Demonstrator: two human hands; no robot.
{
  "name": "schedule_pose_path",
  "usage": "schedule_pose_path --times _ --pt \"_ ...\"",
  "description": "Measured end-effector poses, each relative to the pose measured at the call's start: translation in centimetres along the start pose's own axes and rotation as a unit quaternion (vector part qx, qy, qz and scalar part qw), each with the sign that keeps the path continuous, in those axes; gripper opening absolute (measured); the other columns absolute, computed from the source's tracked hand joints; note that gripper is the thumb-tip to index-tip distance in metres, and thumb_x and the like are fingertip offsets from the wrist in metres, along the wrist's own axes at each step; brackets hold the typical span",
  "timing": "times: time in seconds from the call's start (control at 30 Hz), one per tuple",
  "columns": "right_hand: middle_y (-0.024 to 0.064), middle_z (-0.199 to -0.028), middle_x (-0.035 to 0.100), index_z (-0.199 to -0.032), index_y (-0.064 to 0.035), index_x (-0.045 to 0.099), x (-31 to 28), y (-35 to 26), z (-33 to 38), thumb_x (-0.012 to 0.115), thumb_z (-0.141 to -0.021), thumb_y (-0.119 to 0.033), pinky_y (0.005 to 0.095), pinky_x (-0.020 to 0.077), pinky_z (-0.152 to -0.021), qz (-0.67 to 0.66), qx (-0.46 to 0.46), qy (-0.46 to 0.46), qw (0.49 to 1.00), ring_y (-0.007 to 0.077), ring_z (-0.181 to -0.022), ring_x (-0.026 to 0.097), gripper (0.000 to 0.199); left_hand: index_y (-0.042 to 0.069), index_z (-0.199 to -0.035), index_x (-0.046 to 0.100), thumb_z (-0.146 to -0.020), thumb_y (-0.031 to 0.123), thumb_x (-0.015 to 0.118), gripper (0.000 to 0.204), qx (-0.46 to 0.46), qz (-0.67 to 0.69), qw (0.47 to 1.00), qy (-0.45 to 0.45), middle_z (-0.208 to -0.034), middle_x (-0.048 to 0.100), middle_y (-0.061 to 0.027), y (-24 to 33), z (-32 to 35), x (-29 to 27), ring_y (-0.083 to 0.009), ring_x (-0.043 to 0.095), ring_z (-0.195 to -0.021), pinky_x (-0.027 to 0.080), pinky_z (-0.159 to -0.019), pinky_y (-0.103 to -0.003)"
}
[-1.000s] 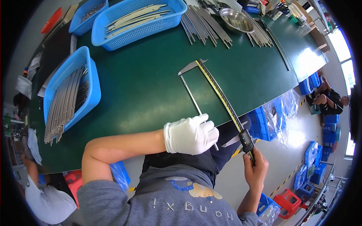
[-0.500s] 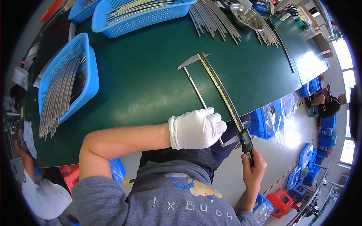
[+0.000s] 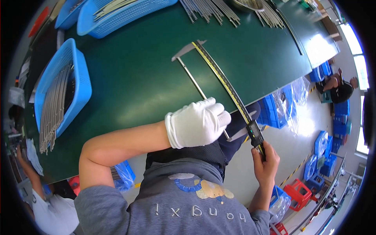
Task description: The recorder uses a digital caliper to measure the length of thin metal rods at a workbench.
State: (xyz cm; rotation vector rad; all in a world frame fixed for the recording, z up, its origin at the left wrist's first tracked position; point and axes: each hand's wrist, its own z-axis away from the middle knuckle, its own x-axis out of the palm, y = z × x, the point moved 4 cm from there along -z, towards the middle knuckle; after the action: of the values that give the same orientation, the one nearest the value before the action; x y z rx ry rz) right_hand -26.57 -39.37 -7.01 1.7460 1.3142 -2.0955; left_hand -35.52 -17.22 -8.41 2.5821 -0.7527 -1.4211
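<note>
My left hand (image 3: 199,123), in a white glove, is closed around a thin metal rod (image 3: 192,78). The rod sticks out on both sides of the fist and lies between the jaws of a long digital caliper (image 3: 224,81). Its far end meets the fixed jaw over the green table; its near end is at the sliding jaw beside my left fingers. My bare right hand (image 3: 266,158) grips the caliper near the black display unit (image 3: 255,133), thumb on one side and fingers on the other.
On the green table (image 3: 129,78) a blue basket (image 3: 83,84) of rods stands at left, another blue basket (image 3: 129,20) farther back. Loose rods (image 3: 213,11) and a metal bowl (image 3: 250,4) lie at the far edge. Blue crates (image 3: 274,111) stand on the floor at right.
The table and its baskets have shifted slightly up and left in view. Both hands, with the rod and caliper, appear a little higher; the grips stay the same.
</note>
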Motion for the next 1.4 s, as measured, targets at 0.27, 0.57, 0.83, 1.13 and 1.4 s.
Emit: schedule_pose_path --times 0.27,0.57,0.83,1.13,1.4 --pt "0.0106 -0.072 0.057 -0.103 0.0022 0.059 0.2 -0.3 0.5 0.072 -0.078 -0.012 0.0263 0.0424 -0.051 -0.012 0.011 -0.002 1.000 0.0156 -0.052 0.051 0.031 0.006 -0.078 0.057 -0.071 0.012 0.068 0.014 -0.003 0.021 1.000 -0.007 -0.073 0.052 -0.0072 0.4 -0.8 -1.3 -0.0254 0.058 -0.067 0.052 -0.060 -0.033" --pt "0.0102 -0.072 0.056 -0.104 0.0014 0.058 0.0 -0.4 0.6 0.072 -0.077 -0.011 0.0274 0.0420 -0.050 -0.012 0.004 0.002 1.000 0.0159 -0.053 0.052 0.033 0.005 -0.080 0.060 -0.066 0.011 0.066 0.016 -0.003 0.003 0.999 -0.039 -0.079 0.056 -0.0072 0.3 -0.6 -0.8 -0.0245 0.060 -0.072 0.053 -0.062 -0.034" --pt "0.0095 -0.073 0.058 -0.103 -0.0007 0.059 0.5 -0.8 0.5 0.071 -0.077 -0.011 0.0286 0.0443 -0.050 -0.018 0.011 -0.002 1.000 0.0179 -0.053 0.055 0.031 0.005 -0.085 0.063 -0.058 0.008 0.064 0.027 0.029 -0.025 0.996 -0.084 -0.087 0.058 -0.0081 0.1 -0.5 -1.6 -0.0254 0.061 -0.080 0.056 -0.072 -0.037" --pt "0.0113 -0.074 0.061 -0.100 -0.0009 0.058 0.7 -1.0 1.1 0.073 -0.077 -0.015 0.0292 0.0458 -0.050 -0.019 0.001 0.013 1.000 0.0204 -0.054 0.061 0.031 0.009 -0.091 0.066 -0.064 0.007 0.067 0.027 0.017 -0.033 0.996 -0.083 -0.088 0.058 -0.0078 0.3 -0.7 -2.1 -0.0262 0.062 -0.075 0.055 -0.063 -0.035" --pt "0.0083 -0.067 0.059 -0.092 -0.0047 0.060 1.0 -0.9 1.1 0.075 -0.076 -0.024 0.0306 0.0444 -0.048 0.013 0.027 0.030 0.999 0.0226 -0.051 0.057 0.029 0.008 -0.089 0.066 -0.063 0.007 0.068 0.026 0.036 -0.033 0.995 -0.088 -0.086 0.058 -0.0066 0.0 -1.1 -2.2 -0.0252 0.061 -0.073 0.055 -0.065 -0.035"
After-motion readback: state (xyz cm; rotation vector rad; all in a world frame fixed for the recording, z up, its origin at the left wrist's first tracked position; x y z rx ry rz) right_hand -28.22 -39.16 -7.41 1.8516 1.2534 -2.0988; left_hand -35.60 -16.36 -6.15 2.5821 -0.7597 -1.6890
